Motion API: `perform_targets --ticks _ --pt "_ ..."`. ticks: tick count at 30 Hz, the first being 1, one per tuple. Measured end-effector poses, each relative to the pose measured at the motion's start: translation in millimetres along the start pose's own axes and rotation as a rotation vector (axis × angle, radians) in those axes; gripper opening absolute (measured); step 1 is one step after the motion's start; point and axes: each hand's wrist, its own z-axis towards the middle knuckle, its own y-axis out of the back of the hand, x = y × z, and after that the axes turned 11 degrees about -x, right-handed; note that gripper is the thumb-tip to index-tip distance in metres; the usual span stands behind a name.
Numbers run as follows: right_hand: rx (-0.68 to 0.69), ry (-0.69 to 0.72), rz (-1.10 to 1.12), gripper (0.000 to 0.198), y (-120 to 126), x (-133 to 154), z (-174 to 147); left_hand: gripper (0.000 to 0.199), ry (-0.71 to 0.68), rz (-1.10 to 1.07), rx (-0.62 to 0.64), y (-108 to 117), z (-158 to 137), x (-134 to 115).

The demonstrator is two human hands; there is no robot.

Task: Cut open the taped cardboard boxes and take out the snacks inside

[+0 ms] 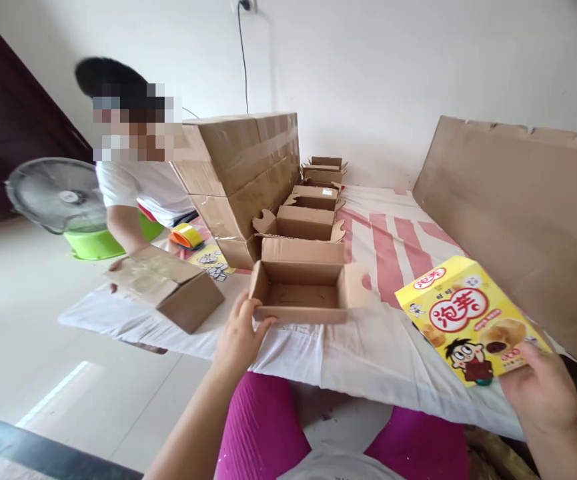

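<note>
"Where was the yellow packet [461, 313]?"
"In the right grip [543, 387], its fingers mostly hidden behind."
"And the left grip [241, 335]?"
"It held an open box [303, 315] on the tabletop [368, 360] by one corner."

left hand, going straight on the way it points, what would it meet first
The left hand already touches the near left corner of the open cardboard box, so likely that; depth beyond is hard to judge.
</note>
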Motion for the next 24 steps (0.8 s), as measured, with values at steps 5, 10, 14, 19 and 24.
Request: perform_targets --ticks 5,10,14,19,24 --pt "0.12 -0.013 -0.223 0.054 3 -42 -19 0.049 -0.142 0.027 -0.606 -23 -14 -16" --pt "0.366 0.078 -0.431 0.062 2 -81 -45 0.042 -0.622 -0.442 -0.304 -53 -73 -60" --pt "0.458 0.108 -0.53 0.051 7 -112 -63 0.059 -0.345 -0.588 0.179 -91 -103 -82" --pt "0.411 0.282 -0.706 0.035 18 -139 -78 0.073 -0.116 -0.67 0.446 -131 -120 -90" --pt "0.313 0.344 -0.567 0.042 17 -127 -53 0.082 -0.044 -0.813 0.42 -131 -108 -120"
